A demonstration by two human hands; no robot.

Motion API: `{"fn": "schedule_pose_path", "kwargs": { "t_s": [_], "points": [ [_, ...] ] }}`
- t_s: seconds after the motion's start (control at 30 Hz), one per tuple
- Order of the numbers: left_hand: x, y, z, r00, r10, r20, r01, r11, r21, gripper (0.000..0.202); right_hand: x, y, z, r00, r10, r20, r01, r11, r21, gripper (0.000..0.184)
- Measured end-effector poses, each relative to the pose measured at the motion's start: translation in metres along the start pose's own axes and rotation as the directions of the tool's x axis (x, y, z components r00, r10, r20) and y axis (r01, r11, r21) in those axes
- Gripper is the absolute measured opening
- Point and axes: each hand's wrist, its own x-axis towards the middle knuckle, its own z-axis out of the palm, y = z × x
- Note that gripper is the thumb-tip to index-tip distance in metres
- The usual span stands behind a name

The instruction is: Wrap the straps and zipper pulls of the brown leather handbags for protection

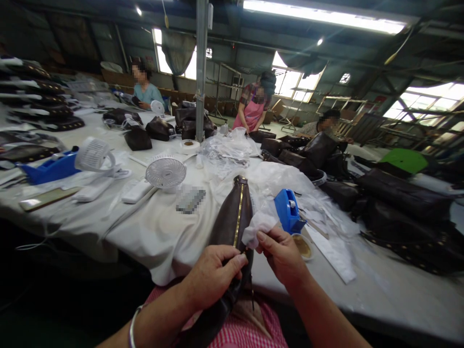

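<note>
A dark brown leather bag (226, 220) with a gold zipper (239, 217) rests partly on the table edge and partly on my lap. My left hand (217, 270) is closed at the near end of the zipper, thumb and forefinger pinched together; the small part between them is hard to make out. Just right of the bag, my right hand (282, 251) pinches a crumpled piece of thin white tissue paper (259, 227). A blue tape dispenser (289, 211) and a roll of tape (302, 246) lie beyond that hand.
White fans (166, 173) and a second blue tape dispenser (50, 166) stand at left. Clear plastic bags (232, 150) pile up behind the bag. Dark leather bags (402, 193) are heaped at right. A metal post (200, 72) rises mid-table. Several people sit or stand across the table.
</note>
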Motion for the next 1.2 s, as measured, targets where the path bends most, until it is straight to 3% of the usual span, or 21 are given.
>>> {"fn": "schedule_pose_path", "kwargs": {
  "t_s": [0.1,0.23,0.47,0.67,0.87,1.07,1.13,1.2],
  "points": [
    [-0.001,0.001,0.000,0.999,0.025,-0.028,-0.025,1.000,0.008,0.038,0.001,-0.007,-0.002,0.999,-0.027,0.037,0.032,0.987,-0.160,0.019],
    [-0.002,0.000,-0.002,0.998,0.013,-0.055,-0.015,0.999,-0.040,0.038,0.001,-0.009,0.000,1.000,-0.015,-0.021,0.009,0.963,-0.269,0.024],
    [-0.001,0.000,-0.001,0.999,-0.030,-0.038,0.027,0.996,-0.091,0.037,0.000,0.001,0.008,0.997,0.029,0.070,-0.020,0.991,-0.129,0.020],
    [-0.002,-0.002,-0.003,0.998,-0.034,-0.046,0.029,0.994,-0.102,0.037,0.000,0.010,0.008,0.986,0.151,0.077,-0.159,0.982,0.100,0.021],
    [-0.001,-0.006,-0.002,0.996,-0.092,-0.016,0.089,0.989,-0.119,0.038,-0.001,0.003,0.010,0.983,0.145,0.109,-0.150,0.988,0.041,0.024],
    [0.000,-0.003,-0.002,0.999,-0.035,-0.035,0.031,0.995,-0.096,0.033,-0.003,-0.001,0.016,0.977,0.122,0.173,-0.128,0.991,0.024,0.023],
    [-0.001,-0.003,-0.006,0.999,-0.019,-0.026,0.016,0.995,-0.098,0.019,-0.004,-0.003,0.019,0.978,0.138,0.158,-0.144,0.989,0.031,0.019],
    [-0.003,-0.003,-0.012,1.000,-0.004,0.020,0.006,0.992,-0.129,0.023,-0.006,-0.006,0.022,0.984,0.129,0.122,-0.136,0.990,0.045,0.015]
  ]
}}
